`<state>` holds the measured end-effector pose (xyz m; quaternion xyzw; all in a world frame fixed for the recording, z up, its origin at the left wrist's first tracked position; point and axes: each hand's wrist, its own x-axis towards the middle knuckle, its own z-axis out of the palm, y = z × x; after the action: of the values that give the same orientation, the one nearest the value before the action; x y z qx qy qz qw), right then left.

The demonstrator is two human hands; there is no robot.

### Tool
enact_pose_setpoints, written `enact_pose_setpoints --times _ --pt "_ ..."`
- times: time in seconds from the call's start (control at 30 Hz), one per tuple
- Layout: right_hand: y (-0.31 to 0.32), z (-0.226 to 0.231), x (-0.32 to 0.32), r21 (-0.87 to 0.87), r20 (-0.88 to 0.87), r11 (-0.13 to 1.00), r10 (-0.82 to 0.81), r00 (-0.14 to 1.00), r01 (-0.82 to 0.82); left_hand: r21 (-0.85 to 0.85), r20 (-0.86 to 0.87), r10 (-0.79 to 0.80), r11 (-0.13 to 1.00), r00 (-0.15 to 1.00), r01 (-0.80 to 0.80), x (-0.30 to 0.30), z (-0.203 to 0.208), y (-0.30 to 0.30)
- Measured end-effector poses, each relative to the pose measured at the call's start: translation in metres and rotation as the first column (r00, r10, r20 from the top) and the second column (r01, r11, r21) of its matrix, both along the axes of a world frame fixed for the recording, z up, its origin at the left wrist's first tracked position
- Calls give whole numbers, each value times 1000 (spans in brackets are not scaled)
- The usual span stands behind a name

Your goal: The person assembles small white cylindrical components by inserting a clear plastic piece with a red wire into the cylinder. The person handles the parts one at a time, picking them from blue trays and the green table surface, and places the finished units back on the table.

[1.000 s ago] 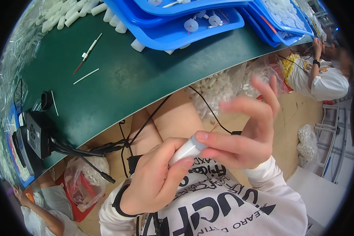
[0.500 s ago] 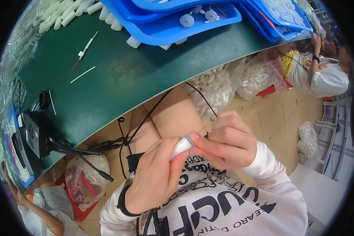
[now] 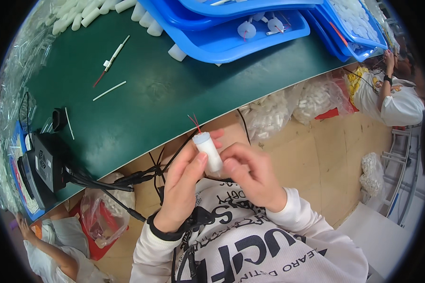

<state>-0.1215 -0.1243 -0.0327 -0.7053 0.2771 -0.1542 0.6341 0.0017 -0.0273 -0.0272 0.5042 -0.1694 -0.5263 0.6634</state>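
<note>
A white plastic tube (image 3: 209, 153) stands tilted in my left hand (image 3: 178, 181), whose thumb and fingers are wrapped round it. Its pale cap (image 3: 201, 137) faces up and away from me. Two thin red wires (image 3: 196, 123) stick out of that cap. At the tube's lower end, my right hand (image 3: 254, 175) has its fingers curled and its thumb and fingertips against the side. Both hands are above my lap, just off the near edge of the green table (image 3: 141, 113).
Blue trays (image 3: 203, 51) with white round parts stand at the far side. On the table lie a thin white stick (image 3: 109, 91) and a red-wired piece (image 3: 109, 63). A black box (image 3: 49, 160) with cables is at left. Bags of white parts (image 3: 269, 113) lie below; other people sit nearby.
The tube has turned and come into fuller view, its capped end and red wires now pointing away from me. My right hand has moved from the capped end to the lower end.
</note>
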Motion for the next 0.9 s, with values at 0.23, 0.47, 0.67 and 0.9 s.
enact_pose_setpoints --times 0.23,0.47,0.67,0.9 --pt "14 3 25 380 23 925 -6 1000 -3 39 -104 -63 997 993 68 10 -1 -4" --pt "13 1 24 418 -51 908 -4 999 25 61 -163 -66 995 984 77 12 -8 -8" --pt "18 12 32 474 -87 877 -43 995 80 47 -216 -60 996 975 72 15 -8 -10" --pt "25 17 40 132 -166 984 -98 981 120 -82 -344 -53 996 937 26 12 -15 -13"
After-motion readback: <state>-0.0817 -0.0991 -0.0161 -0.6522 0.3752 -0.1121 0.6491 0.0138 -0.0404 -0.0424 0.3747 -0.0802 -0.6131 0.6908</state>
